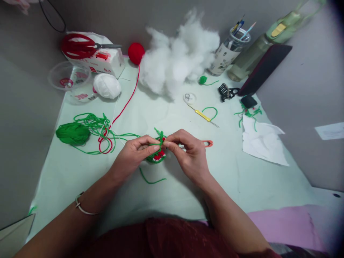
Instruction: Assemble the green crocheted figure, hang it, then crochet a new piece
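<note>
Both hands meet over a small crocheted piece (158, 156), green with a red middle and a white-edged band. My left hand (137, 148) pinches its left side between thumb and fingers, and green yarn runs leftward from there. From the right, my right hand (189, 150) is closed, thumb and index finger pinching at the piece's upper edge. An orange handle end (208, 143) shows past the right hand, with a bit of metal near the fingers. Whether the hand holds that tool I cannot tell. A cut green strand (152, 181) lies just below the piece.
Left lie a green yarn skein (72, 134), tangled strands and a white yarn ball (107, 86). Behind are a red yarn ball (136, 53), fluffy stuffing (180, 57) and red scissors (80, 46) on a tissue pack. A yellow-handled crochet hook (202, 115) and paper (262, 141) are right.
</note>
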Demonstrator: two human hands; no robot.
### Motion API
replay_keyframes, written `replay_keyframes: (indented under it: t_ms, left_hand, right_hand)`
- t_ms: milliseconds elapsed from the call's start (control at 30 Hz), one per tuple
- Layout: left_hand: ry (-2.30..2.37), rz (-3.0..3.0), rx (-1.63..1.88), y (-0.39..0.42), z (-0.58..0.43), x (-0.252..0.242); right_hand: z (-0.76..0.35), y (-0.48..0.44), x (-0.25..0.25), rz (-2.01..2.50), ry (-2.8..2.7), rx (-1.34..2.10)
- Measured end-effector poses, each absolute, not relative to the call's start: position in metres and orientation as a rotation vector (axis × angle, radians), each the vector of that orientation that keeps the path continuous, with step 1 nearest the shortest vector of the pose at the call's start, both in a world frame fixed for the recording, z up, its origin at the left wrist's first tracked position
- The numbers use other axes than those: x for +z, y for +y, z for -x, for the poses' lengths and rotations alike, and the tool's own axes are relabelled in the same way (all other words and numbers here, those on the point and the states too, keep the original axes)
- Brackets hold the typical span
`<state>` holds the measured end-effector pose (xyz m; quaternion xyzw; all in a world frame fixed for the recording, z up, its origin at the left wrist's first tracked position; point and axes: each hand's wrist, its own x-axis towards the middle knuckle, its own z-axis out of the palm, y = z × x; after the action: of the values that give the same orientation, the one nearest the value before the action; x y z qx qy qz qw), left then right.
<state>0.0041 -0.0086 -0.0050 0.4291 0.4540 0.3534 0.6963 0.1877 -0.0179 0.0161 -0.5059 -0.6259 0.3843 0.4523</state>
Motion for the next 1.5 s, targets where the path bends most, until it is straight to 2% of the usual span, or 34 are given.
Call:
replay_keyframes:
  t_ms: [233,400,1500]
  left_hand:
    - [0.954,-0.813,0.783,-0.0092,-0.0038,-0.0031]
    - [0.943,-0.816,0.791,-0.0079,-0.0038,-0.0024]
    - [1.027,-0.852,0.763,-0.0063,-0.0052,0.0026]
  right_hand:
    - [-0.1867,-0.0152,0.0166,1.200,-1.199,1.306]
    - [-0.1845,-0.0134,0.0188,1.186,-1.104,1.393]
    - [-0.1880,-0.0116,0.0189,1.238,-1.042,1.481]
